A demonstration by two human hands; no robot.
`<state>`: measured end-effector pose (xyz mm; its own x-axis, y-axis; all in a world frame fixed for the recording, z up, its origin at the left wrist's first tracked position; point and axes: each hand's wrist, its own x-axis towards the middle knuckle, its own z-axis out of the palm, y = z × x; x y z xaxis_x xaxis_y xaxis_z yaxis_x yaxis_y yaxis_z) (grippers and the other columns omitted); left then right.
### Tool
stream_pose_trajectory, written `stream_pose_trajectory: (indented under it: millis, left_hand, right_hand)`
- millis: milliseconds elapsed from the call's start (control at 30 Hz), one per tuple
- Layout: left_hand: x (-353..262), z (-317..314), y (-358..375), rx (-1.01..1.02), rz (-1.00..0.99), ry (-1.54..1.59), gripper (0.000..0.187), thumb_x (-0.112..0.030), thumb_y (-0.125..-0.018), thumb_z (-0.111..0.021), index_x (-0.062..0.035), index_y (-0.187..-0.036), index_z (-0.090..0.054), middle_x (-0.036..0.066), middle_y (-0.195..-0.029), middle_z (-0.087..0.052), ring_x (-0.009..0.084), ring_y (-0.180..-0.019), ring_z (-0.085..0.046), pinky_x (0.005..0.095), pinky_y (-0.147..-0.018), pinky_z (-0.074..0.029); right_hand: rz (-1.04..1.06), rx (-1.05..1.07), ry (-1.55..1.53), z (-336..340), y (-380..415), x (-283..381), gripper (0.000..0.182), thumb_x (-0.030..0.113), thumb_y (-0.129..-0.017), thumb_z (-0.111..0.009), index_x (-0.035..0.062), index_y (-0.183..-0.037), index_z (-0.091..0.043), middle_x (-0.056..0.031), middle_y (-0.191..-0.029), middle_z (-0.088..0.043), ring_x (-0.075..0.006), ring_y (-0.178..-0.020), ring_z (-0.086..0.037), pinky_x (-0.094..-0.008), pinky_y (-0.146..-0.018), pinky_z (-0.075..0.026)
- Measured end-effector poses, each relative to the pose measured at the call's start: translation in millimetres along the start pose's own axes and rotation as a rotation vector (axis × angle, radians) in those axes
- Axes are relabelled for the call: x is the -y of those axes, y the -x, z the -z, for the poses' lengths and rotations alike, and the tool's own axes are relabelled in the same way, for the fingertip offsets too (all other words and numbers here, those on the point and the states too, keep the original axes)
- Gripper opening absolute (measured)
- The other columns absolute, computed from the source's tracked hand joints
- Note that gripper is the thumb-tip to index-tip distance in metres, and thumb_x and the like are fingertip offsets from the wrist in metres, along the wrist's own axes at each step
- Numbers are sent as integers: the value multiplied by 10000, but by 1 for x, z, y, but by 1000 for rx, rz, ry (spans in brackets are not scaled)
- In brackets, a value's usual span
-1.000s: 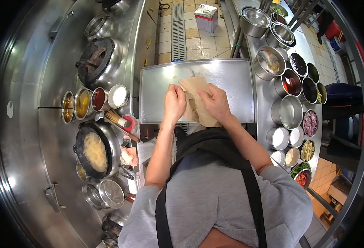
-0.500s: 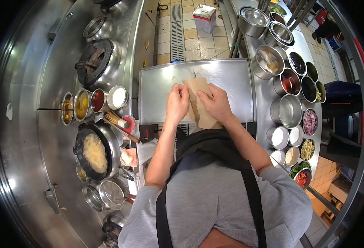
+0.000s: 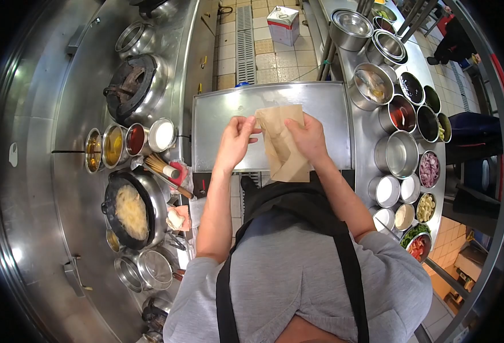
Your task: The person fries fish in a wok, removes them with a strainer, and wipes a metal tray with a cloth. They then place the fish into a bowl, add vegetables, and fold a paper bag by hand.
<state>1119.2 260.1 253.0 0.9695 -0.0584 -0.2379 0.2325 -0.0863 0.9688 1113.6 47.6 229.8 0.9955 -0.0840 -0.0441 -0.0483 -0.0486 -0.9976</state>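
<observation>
Over the steel tray table [image 3: 217, 131] I see a brown paper bag [image 3: 280, 143], held slanted and creased. My right hand [image 3: 308, 137] grips its right side, thumb on the front face. My left hand [image 3: 237, 140] is at the bag's upper left edge, with the fingers apart and the fingertips near or touching the paper. Whether it pinches the edge is hard to make out.
On the left stand a wok with pale food [image 3: 132, 211], a burner [image 3: 129, 88] and sauce pots [image 3: 114, 144]. The right counter holds an empty steel pot [image 3: 398, 153] and a bowl of chopped onion [image 3: 429, 168]. A square tin [image 3: 283, 26] sits on the floor ahead.
The bag has turned flatter toward the camera and shows more of its face. My left hand has moved slightly left and its fingers have loosened. A person at the upper right has shifted.
</observation>
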Motion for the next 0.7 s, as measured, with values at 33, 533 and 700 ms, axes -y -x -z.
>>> stream_pose_trajectory:
  millis: [33, 533, 700]
  left_hand:
    - [-4, -8, 3, -27, 30, -16, 346, -259, -1058, -586, 80, -1125, -564, 187, -1088, -679, 230, -940, -712, 356, -777, -581]
    - [14, 28, 4, 210, 122, 14, 233, -115, -1001, -663, 20, -1185, -620, 47, -978, -713, 82, -811, -649, 245, -709, -512]
    - [-4, 24, 7, 155, 104, -330, 303, -159, -986, -706, 22, -1213, -620, 69, -953, -720, 82, -792, -647, 245, -706, -504]
  right_hand:
    - [13, -26, -4, -3, 1, 1, 257, 163, -948, -674, -22, -1118, -724, -144, -940, -771, -164, -850, -717, -330, -772, -554]
    - [142, -5, 108, 2, -2, -3, 240, 160, -956, -637, -60, -1046, -670, -260, -914, -719, -426, -849, -707, -454, -757, -544]
    - [149, -4, 188, 3, -2, 0, 246, 172, -951, -651, -56, -1042, -669, -252, -888, -719, -397, -822, -717, -442, -749, -546]
